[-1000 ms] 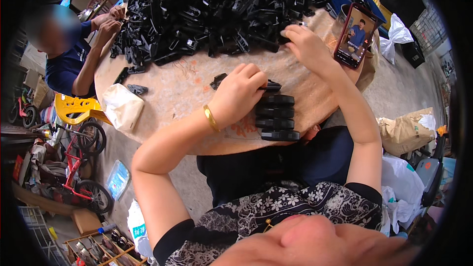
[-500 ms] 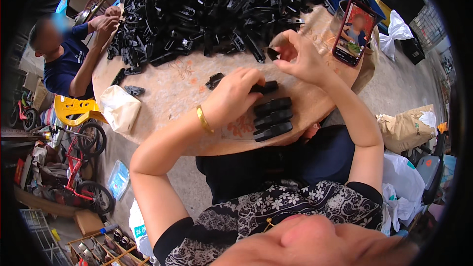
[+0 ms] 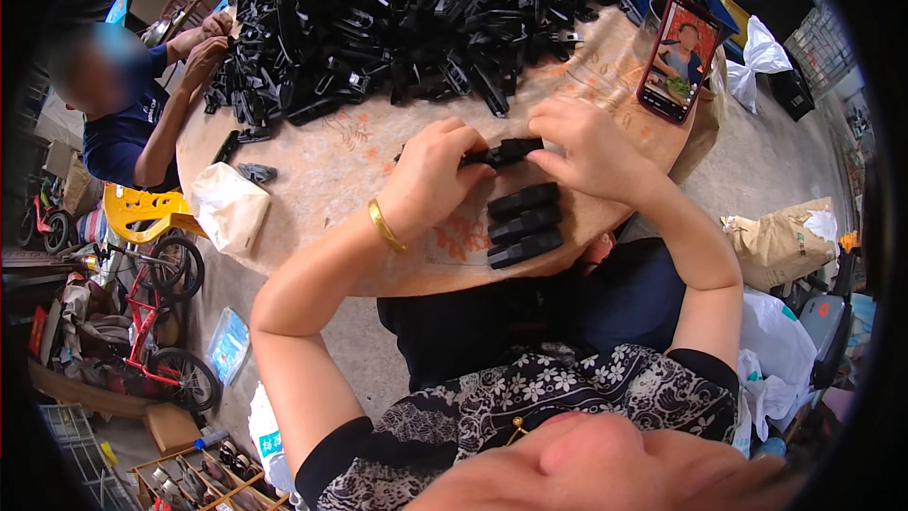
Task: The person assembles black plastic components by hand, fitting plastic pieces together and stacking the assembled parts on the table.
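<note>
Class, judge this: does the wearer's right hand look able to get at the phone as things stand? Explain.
Probably yes: bare tabletop lies between the right hand and the phone, with nothing visibly blocking. However, that hand holds a black part, which it would likely need to release first.

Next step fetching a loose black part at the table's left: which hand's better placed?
Left hand, I'd say. It's nearer the loose part; the right hand would have to cross past it. Both hold the black piece, so left must let go first.

The table [image 3: 322, 180] carries black parts [image 3: 407, 28] — heaped and lined up.
</note>
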A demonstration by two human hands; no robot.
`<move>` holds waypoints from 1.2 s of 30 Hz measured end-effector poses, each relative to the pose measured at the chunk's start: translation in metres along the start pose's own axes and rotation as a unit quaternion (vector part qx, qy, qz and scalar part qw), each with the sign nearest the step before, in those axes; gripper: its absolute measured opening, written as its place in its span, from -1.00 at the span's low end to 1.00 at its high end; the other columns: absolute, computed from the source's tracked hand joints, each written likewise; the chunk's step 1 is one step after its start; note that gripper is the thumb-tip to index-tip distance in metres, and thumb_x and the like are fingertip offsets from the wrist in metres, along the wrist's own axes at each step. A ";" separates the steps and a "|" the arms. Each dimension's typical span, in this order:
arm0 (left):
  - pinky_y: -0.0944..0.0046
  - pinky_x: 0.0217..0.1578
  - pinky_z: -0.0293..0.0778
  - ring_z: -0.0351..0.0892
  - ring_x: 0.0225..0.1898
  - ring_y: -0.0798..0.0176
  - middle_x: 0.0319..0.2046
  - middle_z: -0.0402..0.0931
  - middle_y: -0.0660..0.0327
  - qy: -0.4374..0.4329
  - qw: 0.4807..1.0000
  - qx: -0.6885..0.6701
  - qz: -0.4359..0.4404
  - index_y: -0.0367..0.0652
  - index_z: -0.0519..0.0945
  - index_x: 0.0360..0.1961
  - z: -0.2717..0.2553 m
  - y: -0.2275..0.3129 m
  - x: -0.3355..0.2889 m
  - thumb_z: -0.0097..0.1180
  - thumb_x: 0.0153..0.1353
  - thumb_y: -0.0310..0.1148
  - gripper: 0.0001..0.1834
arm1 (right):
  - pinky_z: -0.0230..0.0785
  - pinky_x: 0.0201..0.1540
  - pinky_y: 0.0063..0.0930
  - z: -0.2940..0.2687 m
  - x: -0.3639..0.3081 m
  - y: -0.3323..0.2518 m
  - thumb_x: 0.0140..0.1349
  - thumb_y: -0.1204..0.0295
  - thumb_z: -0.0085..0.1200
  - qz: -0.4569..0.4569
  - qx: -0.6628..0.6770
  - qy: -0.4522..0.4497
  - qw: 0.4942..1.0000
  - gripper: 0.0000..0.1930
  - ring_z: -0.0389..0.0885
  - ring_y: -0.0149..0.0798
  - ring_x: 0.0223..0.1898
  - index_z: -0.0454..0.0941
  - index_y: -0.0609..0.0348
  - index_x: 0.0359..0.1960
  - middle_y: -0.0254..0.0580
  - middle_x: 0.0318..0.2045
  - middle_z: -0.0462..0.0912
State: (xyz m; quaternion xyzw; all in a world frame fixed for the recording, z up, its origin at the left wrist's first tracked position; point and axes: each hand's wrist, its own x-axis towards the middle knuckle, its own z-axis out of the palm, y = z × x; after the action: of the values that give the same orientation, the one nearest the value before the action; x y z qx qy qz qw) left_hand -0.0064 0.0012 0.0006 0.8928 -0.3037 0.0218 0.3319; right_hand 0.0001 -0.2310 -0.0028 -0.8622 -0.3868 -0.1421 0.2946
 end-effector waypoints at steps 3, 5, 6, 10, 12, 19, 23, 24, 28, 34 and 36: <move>0.22 -0.33 0.45 0.51 -0.37 0.08 -0.42 0.49 0.11 0.019 1.000 0.005 0.009 -0.26 0.61 -0.35 0.000 0.000 0.001 0.29 -0.04 -0.51 -0.81 | 0.35 -0.20 -0.20 -0.004 -0.001 0.004 -0.06 0.44 0.22 -0.012 -0.019 -0.004 1.000 -0.81 0.47 -0.01 -0.25 0.50 0.25 -0.45 -0.10 -0.38 0.50; 0.22 -0.33 0.45 0.51 -0.38 0.08 -0.43 0.49 0.11 0.018 1.000 0.005 0.005 -0.26 0.61 -0.36 -0.001 0.001 0.001 0.30 -0.05 -0.50 -0.81 | 0.35 -0.19 -0.21 -0.005 -0.002 0.007 -0.05 0.44 0.22 -0.013 -0.021 -0.011 1.000 -0.82 0.47 -0.01 -0.25 0.50 0.25 -0.45 -0.10 -0.37 0.50; 0.23 -0.33 0.45 0.51 -0.38 0.09 -0.43 0.49 0.11 0.017 1.000 0.004 0.003 -0.27 0.61 -0.36 -0.001 0.002 0.001 0.30 -0.05 -0.50 -0.82 | 0.34 -0.19 -0.22 -0.006 -0.002 0.008 -0.04 0.45 0.22 -0.016 -0.019 -0.013 1.000 -0.82 0.46 -0.01 -0.25 0.50 0.26 -0.45 -0.10 -0.37 0.49; 0.23 -0.35 0.45 0.52 -0.40 0.09 -0.44 0.49 0.10 0.012 1.000 0.006 0.003 -0.29 0.61 -0.37 0.002 0.002 0.003 0.30 -0.06 -0.51 -0.82 | 0.33 -0.20 -0.23 -0.005 0.002 0.011 -0.04 0.46 0.23 -0.022 0.010 -0.024 0.999 -0.82 0.44 -0.02 -0.26 0.51 0.27 -0.45 -0.10 -0.38 0.48; 0.22 -0.39 0.44 0.51 -0.42 0.09 -0.45 0.49 0.10 0.034 0.999 -0.026 0.016 -0.30 0.61 -0.38 0.008 0.001 0.004 0.31 -0.08 -0.52 -0.81 | 0.33 -0.21 -0.24 0.005 0.008 0.007 -0.05 0.46 0.24 -0.033 0.033 -0.018 0.999 -0.82 0.44 -0.02 -0.27 0.51 0.27 -0.46 -0.10 -0.39 0.48; 0.12 -0.24 0.42 0.51 -0.31 0.00 -0.49 0.49 0.08 -0.056 0.993 -0.105 -0.006 -0.27 0.59 -0.48 -0.003 -0.001 0.007 0.29 -0.07 -0.38 -0.81 | 0.32 -0.26 -0.30 -0.003 0.007 0.006 -0.05 0.44 0.25 0.032 0.161 -0.158 0.974 -0.82 0.47 -0.04 -0.22 0.53 0.28 -0.49 -0.08 -0.36 0.53; 0.12 -0.02 0.35 0.42 -0.04 0.01 -0.24 0.51 0.07 -0.091 0.991 -0.063 0.076 -0.20 0.59 -0.26 -0.001 -0.011 0.020 0.24 0.00 -0.37 -0.75 | 0.36 -0.22 -0.31 0.003 0.016 0.021 0.00 0.46 0.17 0.041 0.117 -0.140 0.982 -0.83 0.48 -0.07 -0.16 0.57 0.26 -0.35 -0.11 -0.25 0.56; 0.11 0.04 0.32 0.39 0.03 -0.03 -0.11 0.47 0.04 0.017 0.989 0.085 0.124 -0.17 0.56 -0.14 0.004 -0.017 0.027 0.21 0.01 -0.38 -0.67 | 0.38 -0.16 -0.29 0.008 0.024 0.025 0.01 0.51 0.12 0.002 0.016 -0.031 0.999 -0.77 0.48 -0.07 -0.14 0.56 0.24 -0.24 -0.12 -0.19 0.56; 0.08 0.15 0.26 0.35 0.12 -0.07 0.12 0.36 -0.05 0.118 0.951 0.248 0.139 -0.15 0.45 0.10 0.013 -0.039 0.036 0.07 0.08 -0.47 -0.52 | 0.40 0.00 -0.30 0.021 0.040 0.041 0.01 0.62 0.02 -0.058 -0.162 0.057 0.983 -0.59 0.46 -0.08 -0.07 0.52 0.21 -0.02 -0.16 -0.04 0.54; 0.13 -0.08 0.44 0.47 -0.08 -0.12 -0.11 0.47 -0.04 0.115 0.975 0.179 0.063 -0.33 0.49 -0.38 0.000 -0.038 0.034 -0.03 0.02 -0.64 -0.89 | 0.42 -0.10 -0.31 0.011 0.032 0.035 -0.06 0.53 0.14 -0.016 -0.196 -0.005 0.980 -0.74 0.48 -0.09 -0.11 0.52 0.23 -0.26 -0.17 -0.22 0.57; 0.13 -0.13 0.47 0.50 -0.13 -0.11 -0.13 0.48 -0.03 0.142 0.975 0.154 0.070 -0.34 0.49 -0.36 -0.001 -0.041 0.033 -0.03 0.02 -0.65 -0.87 | 0.42 -0.22 -0.37 0.010 0.024 0.032 -0.10 0.50 0.20 0.009 -0.123 0.013 0.992 -0.75 0.54 -0.18 -0.24 0.48 0.25 -0.34 -0.18 -0.34 0.54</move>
State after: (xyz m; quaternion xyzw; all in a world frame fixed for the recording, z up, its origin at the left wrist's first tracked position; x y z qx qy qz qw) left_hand 0.0432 0.0090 -0.0143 0.8972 -0.3085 0.2185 0.2282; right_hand 0.0400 -0.2276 -0.0115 -0.8933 -0.3547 -0.1977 0.1926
